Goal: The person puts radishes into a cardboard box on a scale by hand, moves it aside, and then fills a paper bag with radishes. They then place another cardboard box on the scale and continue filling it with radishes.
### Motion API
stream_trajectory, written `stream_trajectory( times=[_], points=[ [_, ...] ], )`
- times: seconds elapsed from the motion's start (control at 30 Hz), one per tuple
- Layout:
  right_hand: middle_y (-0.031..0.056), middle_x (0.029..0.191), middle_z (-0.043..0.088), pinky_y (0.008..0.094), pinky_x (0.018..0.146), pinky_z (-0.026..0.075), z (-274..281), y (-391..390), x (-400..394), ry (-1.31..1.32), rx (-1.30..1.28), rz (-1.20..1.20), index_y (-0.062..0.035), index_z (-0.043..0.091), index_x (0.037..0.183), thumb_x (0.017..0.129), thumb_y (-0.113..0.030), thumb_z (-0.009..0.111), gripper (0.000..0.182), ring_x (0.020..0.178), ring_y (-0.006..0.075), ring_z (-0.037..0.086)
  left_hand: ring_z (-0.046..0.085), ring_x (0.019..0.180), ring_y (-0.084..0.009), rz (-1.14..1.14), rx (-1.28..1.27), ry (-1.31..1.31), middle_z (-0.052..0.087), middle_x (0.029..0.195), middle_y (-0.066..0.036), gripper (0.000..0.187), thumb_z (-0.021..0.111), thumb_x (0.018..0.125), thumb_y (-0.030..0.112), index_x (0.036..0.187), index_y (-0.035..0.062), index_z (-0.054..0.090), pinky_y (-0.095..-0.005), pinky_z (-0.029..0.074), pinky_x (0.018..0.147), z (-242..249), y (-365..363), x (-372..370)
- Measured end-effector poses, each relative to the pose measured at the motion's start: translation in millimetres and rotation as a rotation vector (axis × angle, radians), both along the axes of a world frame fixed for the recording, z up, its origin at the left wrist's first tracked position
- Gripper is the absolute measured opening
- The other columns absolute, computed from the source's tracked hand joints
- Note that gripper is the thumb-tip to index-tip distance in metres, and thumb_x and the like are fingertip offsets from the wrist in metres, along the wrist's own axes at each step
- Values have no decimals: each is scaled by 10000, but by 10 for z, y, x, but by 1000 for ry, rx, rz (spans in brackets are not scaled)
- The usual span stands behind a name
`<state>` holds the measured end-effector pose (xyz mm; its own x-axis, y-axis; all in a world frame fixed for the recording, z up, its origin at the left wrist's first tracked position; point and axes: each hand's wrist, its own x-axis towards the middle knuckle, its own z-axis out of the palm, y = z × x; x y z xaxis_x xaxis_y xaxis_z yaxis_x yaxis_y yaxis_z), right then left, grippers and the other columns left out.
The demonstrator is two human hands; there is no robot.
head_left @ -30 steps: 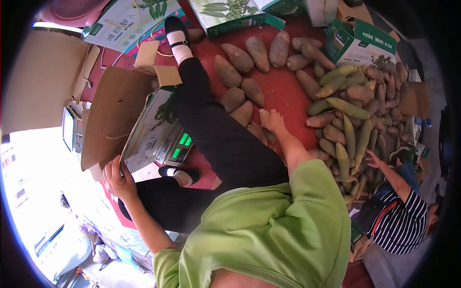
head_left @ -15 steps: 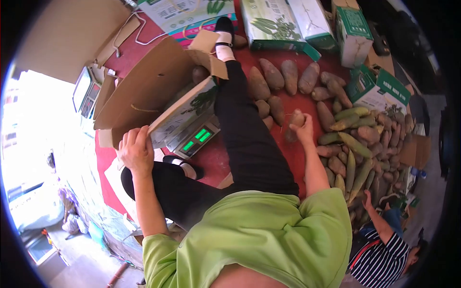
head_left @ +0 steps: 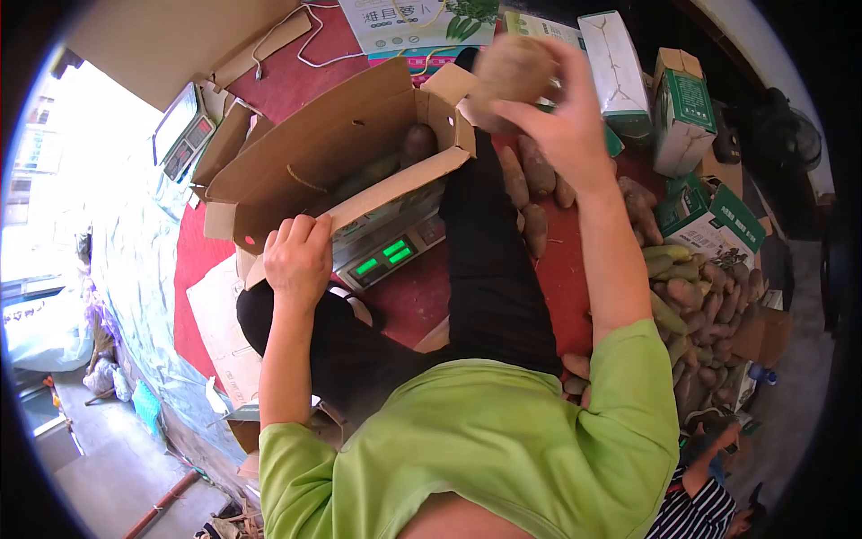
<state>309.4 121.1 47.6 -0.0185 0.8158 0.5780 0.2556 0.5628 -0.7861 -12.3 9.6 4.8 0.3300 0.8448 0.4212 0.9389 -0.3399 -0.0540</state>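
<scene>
My right hand (head_left: 575, 126) is raised, its fingers wrapped round a fat brown sweet potato (head_left: 510, 72), slightly blurred. Left of it stands an open cardboard box (head_left: 395, 193) on a digital scale (head_left: 388, 257) with lit green digits. My left hand (head_left: 298, 260) grips the near corner of the box's rim. Inside the box lie a dark sweet potato (head_left: 418, 144) and a greenish root, partly hidden by the box wall.
Several sweet potatoes (head_left: 536, 166) lie on the red cloth (head_left: 575, 269) beyond my leg. A pile of sweet potatoes and green radishes (head_left: 669, 314) is at the right. Printed cartons (head_left: 615, 67) stand at the back. Another person in a striped shirt (head_left: 691, 508) is at lower right.
My right hand has lifted the sweet potato off the cloth area and carried it up and left, near the box's far end. My left hand stays on the box rim.
</scene>
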Motion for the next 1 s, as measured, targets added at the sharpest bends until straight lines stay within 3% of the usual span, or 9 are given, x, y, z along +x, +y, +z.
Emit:
stream_trajectory(
  times=[0.1, 0.2, 0.27, 0.4, 0.57, 0.73, 0.83, 0.93, 1.0],
  points=[
    [58, 1114, 540, 344, 869, 475, 50, 157, -567, -114, -65, 131, -102, 481, 1206, 639, -81, 796, 650, 1056, 204, 538, 563, 746, -191, 2, 1, 10, 536, 770, -10, 150, 647, 749, 112, 898, 125, 655, -331, 427, 638, 15, -4, -6],
    [130, 1068, 583, 369, 869, 450, -127, 294, -1143, -226, 90, 247, -81, 531, 1133, 599, -135, 776, 590, 1010, 301, 552, 561, 737, -192, -2, -4, 19, 533, 764, -10, 141, 647, 759, 120, 899, 124, 655, -333, 424, 631, 5, 7, -11],
    [140, 1084, 582, 426, 899, 433, -163, 229, -1433, -401, -15, 263, -78, 534, 1132, 573, -147, 809, 627, 1038, 346, 528, 562, 732, -192, 8, 16, 21, 536, 763, -9, 135, 646, 771, 127, 905, 128, 656, -333, 425, 630, -8, 8, -14],
    [126, 1084, 583, 425, 878, 475, -334, 232, -1883, -664, -170, 347, -102, 543, 1126, 581, -168, 810, 610, 1024, 343, 545, 569, 742, -194, 6, 20, 26, 542, 765, -10, 143, 643, 769, 121, 911, 126, 657, -338, 431, 632, -4, 7, -7],
    [156, 1157, 586, 438, 886, 493, -422, 218, -2097, -798, -232, 353, -87, 548, 1189, 727, -205, 690, 497, 1080, 339, 560, 576, 782, -217, 11, -28, 39, 568, 806, -26, 230, 637, 733, 97, 960, 120, 669, -359, 452, 669, -13, 4, -26],
    [133, 1111, 626, 423, 894, 486, -554, 194, -1911, -688, -352, 422, -110, 606, 1111, 729, -264, 707, 424, 1060, 313, 592, 584, 799, -210, 45, -6, 60, 579, 814, -12, 208, 635, 760, 107, 962, 135, 679, -357, 456, 682, -38, 5, -8],
    [116, 1010, 655, 418, 856, 491, -422, 118, -1427, -425, -141, 321, -125, 642, 1021, 720, -222, 712, 324, 982, 293, 622, 588, 796, -207, 55, -25, 60, 585, 822, -10, 202, 640, 772, 110, 969, 141, 671, -356, 456, 681, -48, -8, -22],
    [97, 888, 662, 303, 751, 516, -551, 88, -758, -104, -65, 235, -58, 647, 983, 752, -146, 707, 254, 841, 190, 647, 591, 807, -210, 33, -4, 98, 585, 826, -14, 221, 638, 771, 102, 984, 152, 667, -359, 459, 686, -62, 8, -22],
    [96, 922, 670, 290, 781, 517, -583, -119, -155, -76, -262, 145, -40, 641, 1034, 781, -133, 693, 274, 892, 166, 649, 597, 810, -215, 49, -1, 101, 592, 832, -12, 199, 636, 786, 114, 977, 159, 672, -362, 474, 691, -43, 8, 18]
  ],
)
